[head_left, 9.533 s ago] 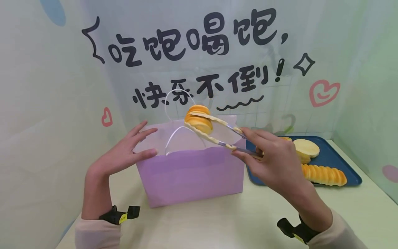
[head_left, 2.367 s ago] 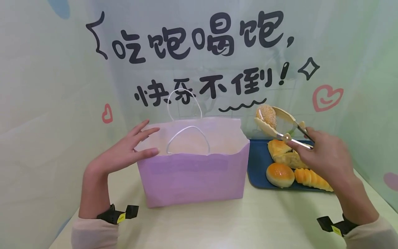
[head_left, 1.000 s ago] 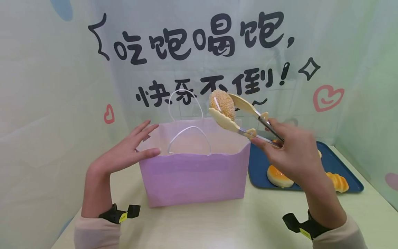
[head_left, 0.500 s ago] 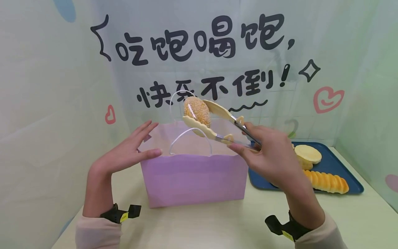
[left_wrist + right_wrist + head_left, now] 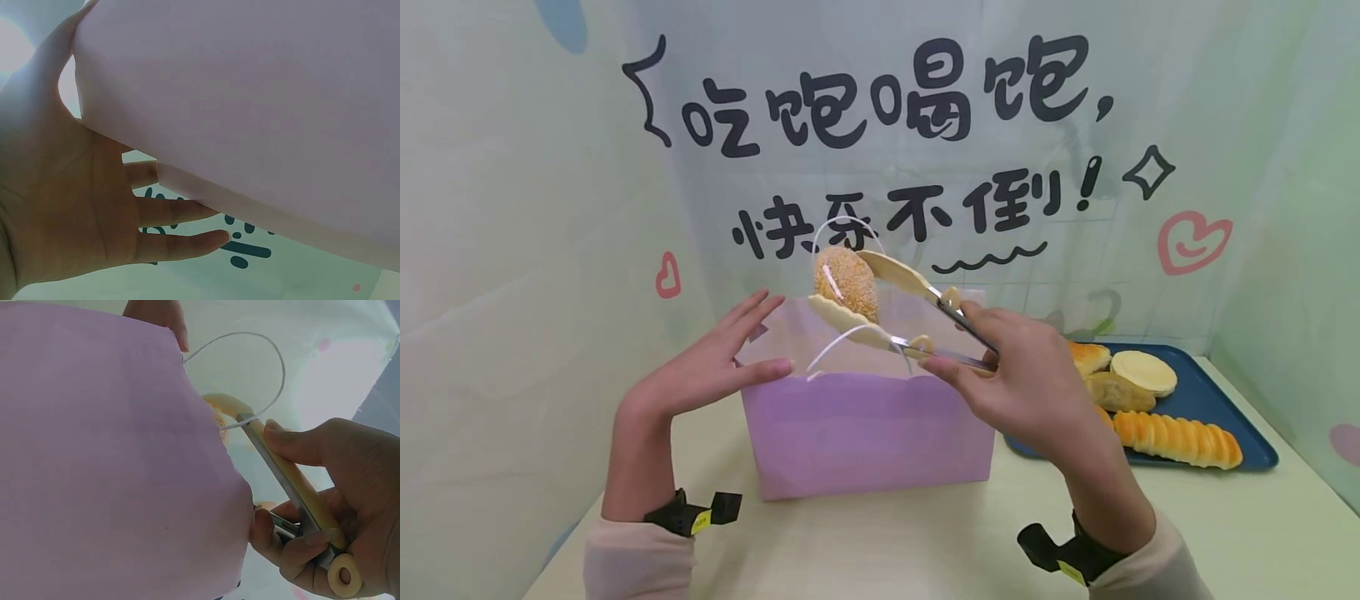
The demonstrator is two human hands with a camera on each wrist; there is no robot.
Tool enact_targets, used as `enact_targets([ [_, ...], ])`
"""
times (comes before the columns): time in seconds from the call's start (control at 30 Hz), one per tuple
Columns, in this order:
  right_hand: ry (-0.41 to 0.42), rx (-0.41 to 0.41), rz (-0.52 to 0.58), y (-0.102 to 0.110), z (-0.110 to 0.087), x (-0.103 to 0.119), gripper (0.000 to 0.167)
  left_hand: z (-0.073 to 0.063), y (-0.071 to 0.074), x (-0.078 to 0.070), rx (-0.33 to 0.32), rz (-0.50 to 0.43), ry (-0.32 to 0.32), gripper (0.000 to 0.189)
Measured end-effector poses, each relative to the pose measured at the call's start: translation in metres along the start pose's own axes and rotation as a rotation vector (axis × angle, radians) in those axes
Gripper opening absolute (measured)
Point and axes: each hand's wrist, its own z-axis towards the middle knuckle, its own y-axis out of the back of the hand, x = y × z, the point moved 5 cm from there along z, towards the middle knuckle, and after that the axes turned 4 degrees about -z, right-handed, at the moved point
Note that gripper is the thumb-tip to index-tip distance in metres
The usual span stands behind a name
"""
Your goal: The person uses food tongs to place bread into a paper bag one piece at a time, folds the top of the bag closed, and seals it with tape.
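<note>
Currently, the round, tan ball coated in sesame (image 5: 844, 282) sits between the scalloped cream tips of a pair of metal-armed tongs (image 5: 907, 277), raised over the mouth of the lilac paper bag (image 5: 872, 437); how low it hangs within is hard to tell. The right hand (image 5: 1026, 367) grips the tongs, thumb along one arm and fingers curled under the other. A thin white loop handle (image 5: 284, 370) crosses before the lower arm; whether they touch is unclear.

The left hand (image 5: 715, 367) is spread at the bag's left end, fingers straight, thumb on the near rim, gripping no tool or food. The bag stands toward the back of the pale desk (image 5: 880, 550).

At the desk's right edge lies a blue rectangular tray (image 5: 1213, 379): a golden ridged roll (image 5: 1180, 439) along its near edge, a pale flat disc (image 5: 1142, 372) toward its far edge.

As I judge it, the curved ball could roll out if the squeeze slackens or tightens unevenly. The handle could snag the tongs on lowering, and the light bag could tip if they pushed its rim while the left hand eased off.
</note>
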Motion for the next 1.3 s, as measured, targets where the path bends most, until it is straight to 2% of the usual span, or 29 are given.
enact_targets([
  [0.17, -0.003, -0.001, 0.023, -0.001, -0.001, 0.001, 0.08, 0.0, -0.001, 0.001, 0.005, 0.005, -0.004, 0.092],
  [0.67, 0.022, -0.07, 0.005, 0.009, -0.005, -0.003, 0.076, -0.004, -0.002, 0.003, 0.022, -0.027, -0.005, 0.087],
  [1.1, -0.051, -0.091, -0.037, 0.034, -0.013, -0.026, 0.075, -0.004, -0.001, 0.0, 0.028, -0.022, -0.003, 0.086],
  [1.3, -0.12, -0.086, -0.077, 0.045, -0.02, -0.045, 0.078, -0.003, 0.0, -0.001, 0.032, -0.021, -0.002, 0.086],
])
